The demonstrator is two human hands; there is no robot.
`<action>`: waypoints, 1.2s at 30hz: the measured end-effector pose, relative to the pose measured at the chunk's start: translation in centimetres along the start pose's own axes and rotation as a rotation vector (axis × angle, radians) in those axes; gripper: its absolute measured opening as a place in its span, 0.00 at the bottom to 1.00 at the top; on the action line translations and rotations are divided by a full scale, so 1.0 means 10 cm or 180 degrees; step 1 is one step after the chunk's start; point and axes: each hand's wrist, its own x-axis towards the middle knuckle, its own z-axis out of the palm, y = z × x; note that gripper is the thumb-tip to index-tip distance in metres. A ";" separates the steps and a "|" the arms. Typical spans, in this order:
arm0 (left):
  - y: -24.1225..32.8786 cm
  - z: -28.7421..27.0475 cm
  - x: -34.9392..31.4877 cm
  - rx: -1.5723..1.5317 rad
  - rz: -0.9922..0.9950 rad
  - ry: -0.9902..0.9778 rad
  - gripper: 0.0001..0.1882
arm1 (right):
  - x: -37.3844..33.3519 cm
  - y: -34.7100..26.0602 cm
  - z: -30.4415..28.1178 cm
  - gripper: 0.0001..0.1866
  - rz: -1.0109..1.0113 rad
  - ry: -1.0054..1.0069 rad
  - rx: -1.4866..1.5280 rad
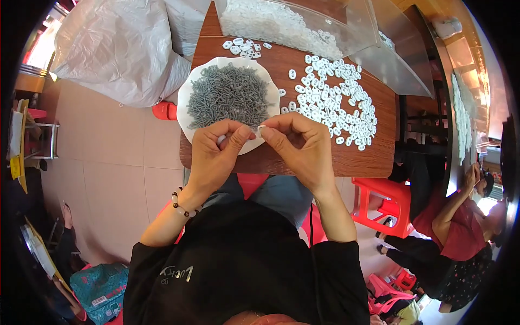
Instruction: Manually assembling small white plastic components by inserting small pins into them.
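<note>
My left hand [216, 154] and my right hand [303, 146] meet over the near rim of a white scalloped plate [185, 103]. The plate holds a heap of small grey ribbed pieces [230, 95]. Between my right thumb and index finger is a small white plastic piece [261, 130]. My left thumb and index finger are pinched together close beside it. A bit of another white piece [221, 139] shows inside the curl of my left hand; whatever lies at its fingertips is too small to make out. Many loose white oval pieces with holes [336, 103] spread to the right of the plate.
A clear bin of white pieces [271, 21] stands at the table's far side, near a small white group [244, 47]. Large white sacks [116, 49] sit at left. A red stool [382, 206] is right of the brown table [357, 165]; a person in red [455, 227] sits beyond.
</note>
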 end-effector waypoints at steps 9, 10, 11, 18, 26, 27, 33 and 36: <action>0.00 0.13 -0.02 0.0021 0.0008 -0.0261 0.11 | -0.14 0.02 -0.11 0.05 -0.0097 0.0214 -0.0276; 0.00 0.13 -0.02 0.0029 0.0003 -0.0266 0.11 | -0.14 0.03 -0.11 0.05 -0.0094 0.0219 -0.0266; -0.01 0.13 -0.02 0.0097 -0.0037 -0.0293 0.11 | -0.14 0.05 -0.12 0.05 -0.0115 0.0208 -0.0226; -0.04 0.15 -0.03 0.0254 -0.0023 -0.0282 0.11 | -0.16 0.13 -0.11 0.04 -0.0329 0.0210 -0.0183; -0.03 0.21 -0.04 0.0369 0.0237 -0.0135 0.10 | -0.19 0.13 -0.07 0.04 -0.0252 0.0312 -0.0295; -0.05 0.21 -0.04 0.0400 0.0293 -0.0126 0.11 | -0.19 0.13 -0.07 0.04 -0.0300 0.0317 -0.0330; -0.02 0.21 -0.03 0.0367 -0.0049 -0.0270 0.12 | -0.16 0.18 -0.12 0.04 -0.0118 0.0271 0.0041; -0.07 0.27 0.01 0.0126 0.0383 -0.0138 0.16 | -0.14 0.17 -0.14 0.05 -0.0027 0.0286 0.0166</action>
